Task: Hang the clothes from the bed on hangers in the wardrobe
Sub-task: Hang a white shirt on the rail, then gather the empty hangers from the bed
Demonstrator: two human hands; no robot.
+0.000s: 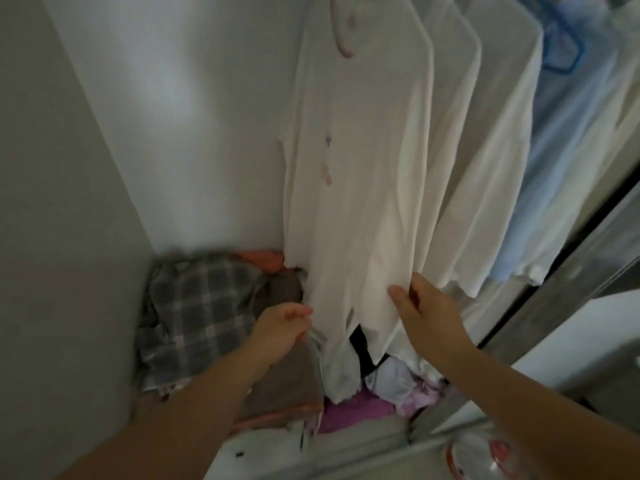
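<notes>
A long cream garment [356,161] with small coloured marks down its front hangs at the left end of the wardrobe rail, its hem reaching the clothes heap below. My left hand [282,329] pinches the lower left edge of this garment with fingers closed on the cloth. My right hand [427,313] lies against its lower right side, fingers curled around the edge. The hanger under it shows only as a pinkish curve [341,39] at the neckline.
More white garments [485,133] and pale blue ones [568,168] hang to the right, with a blue hanger [562,53]. Below lies a heap: plaid cloth [197,306], brown cloth [280,386], purple fabric [353,410]. White wardrobe wall [156,116] on the left, sliding door frame [571,265] on the right.
</notes>
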